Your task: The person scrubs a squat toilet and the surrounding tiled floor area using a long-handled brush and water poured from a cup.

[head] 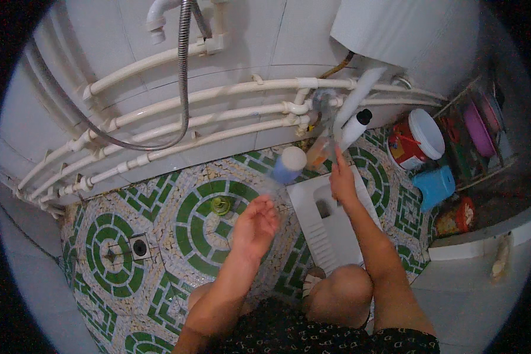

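My right hand (343,182) grips the handle of a long brush (324,101), apparently a toilet brush. Its blurred head points up towards the wall pipes. Below that hand lies a white ceramic squat toilet pan (302,194) set in the floor. My left hand (257,223) hovers left of the pan, palm partly up and fingers loosely curled, with nothing visible in it. Beyond it stands a blue container with a whitish top (288,164). A clear bottle with orange contents (317,152) and a white bottle with a black cap (353,130) stand behind the brush.
A small green translucent object (220,205) and a floor drain (140,247) are on the patterned tiles at left. White pipes (212,95) line the wall, with a metal shower hose (183,75) looping down. At right are a red-and-white bucket (405,148), a blue plastic stool (433,183) and a rack holding basins (478,127).
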`<state>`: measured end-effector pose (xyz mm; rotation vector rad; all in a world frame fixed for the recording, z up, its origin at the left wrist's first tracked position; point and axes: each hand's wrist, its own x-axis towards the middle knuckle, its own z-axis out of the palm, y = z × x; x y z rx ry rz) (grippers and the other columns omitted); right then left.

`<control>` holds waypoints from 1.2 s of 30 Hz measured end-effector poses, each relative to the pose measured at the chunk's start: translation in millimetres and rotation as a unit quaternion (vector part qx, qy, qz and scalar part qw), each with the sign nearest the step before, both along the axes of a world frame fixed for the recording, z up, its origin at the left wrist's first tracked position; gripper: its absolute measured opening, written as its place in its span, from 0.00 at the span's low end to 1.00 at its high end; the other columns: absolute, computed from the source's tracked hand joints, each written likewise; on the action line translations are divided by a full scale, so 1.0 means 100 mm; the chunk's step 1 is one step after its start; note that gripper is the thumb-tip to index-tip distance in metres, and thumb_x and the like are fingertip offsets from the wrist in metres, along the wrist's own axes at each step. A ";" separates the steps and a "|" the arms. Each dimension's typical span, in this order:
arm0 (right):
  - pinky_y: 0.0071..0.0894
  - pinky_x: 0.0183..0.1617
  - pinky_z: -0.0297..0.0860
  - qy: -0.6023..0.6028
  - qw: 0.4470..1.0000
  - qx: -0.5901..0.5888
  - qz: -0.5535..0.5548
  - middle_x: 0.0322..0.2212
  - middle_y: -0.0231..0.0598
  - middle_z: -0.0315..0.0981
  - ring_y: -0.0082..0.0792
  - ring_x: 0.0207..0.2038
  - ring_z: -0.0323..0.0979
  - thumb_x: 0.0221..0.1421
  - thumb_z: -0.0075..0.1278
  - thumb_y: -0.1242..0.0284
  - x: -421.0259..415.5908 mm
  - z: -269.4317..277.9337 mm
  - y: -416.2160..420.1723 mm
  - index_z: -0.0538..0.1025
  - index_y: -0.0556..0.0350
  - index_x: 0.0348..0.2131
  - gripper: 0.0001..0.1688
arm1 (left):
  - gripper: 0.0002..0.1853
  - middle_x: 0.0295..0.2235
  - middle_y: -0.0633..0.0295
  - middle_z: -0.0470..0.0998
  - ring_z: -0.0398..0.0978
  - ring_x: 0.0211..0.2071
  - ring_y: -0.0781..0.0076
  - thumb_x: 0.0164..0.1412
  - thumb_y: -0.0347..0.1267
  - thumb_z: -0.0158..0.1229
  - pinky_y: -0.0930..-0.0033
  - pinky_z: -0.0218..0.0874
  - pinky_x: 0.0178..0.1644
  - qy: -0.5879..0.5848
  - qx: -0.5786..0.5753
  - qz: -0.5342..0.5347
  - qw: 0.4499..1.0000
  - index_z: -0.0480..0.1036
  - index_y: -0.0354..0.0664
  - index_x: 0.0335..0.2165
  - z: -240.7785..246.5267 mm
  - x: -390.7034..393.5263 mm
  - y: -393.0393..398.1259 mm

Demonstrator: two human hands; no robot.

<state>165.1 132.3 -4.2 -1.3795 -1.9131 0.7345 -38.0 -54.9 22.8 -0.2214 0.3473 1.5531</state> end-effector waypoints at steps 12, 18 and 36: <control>0.27 0.11 0.55 -0.020 0.994 -0.108 -0.015 0.12 0.34 0.58 0.25 0.09 0.54 0.53 0.32 0.76 -0.13 -0.20 -0.05 0.53 0.37 0.55 0.30 | 0.08 0.25 0.63 0.69 0.65 0.25 0.75 0.48 0.25 0.48 0.77 0.59 0.28 0.004 -0.025 0.002 1.000 0.66 0.40 0.32 0.05 -0.01 0.03; 0.37 0.25 0.64 -0.148 0.989 -0.028 0.010 0.22 0.50 0.68 0.36 0.20 0.65 0.51 0.32 0.80 -0.64 -0.45 -0.18 0.43 0.40 0.58 0.36 | 0.08 0.25 0.64 0.69 0.65 0.24 0.75 0.47 0.24 0.49 0.77 0.58 0.28 0.013 -0.023 0.001 1.000 0.66 0.40 0.31 0.06 -0.10 0.03; 0.39 0.20 0.61 -0.039 0.994 -0.021 -0.100 0.15 0.47 0.65 0.43 0.16 0.64 0.46 0.40 0.80 -1.39 -0.64 -0.19 0.28 0.46 0.57 0.49 | 0.09 0.26 0.63 0.72 0.67 0.25 0.71 0.50 0.26 0.48 0.71 0.60 0.30 -0.024 0.000 0.009 1.000 0.66 0.39 0.34 -0.03 -0.07 0.15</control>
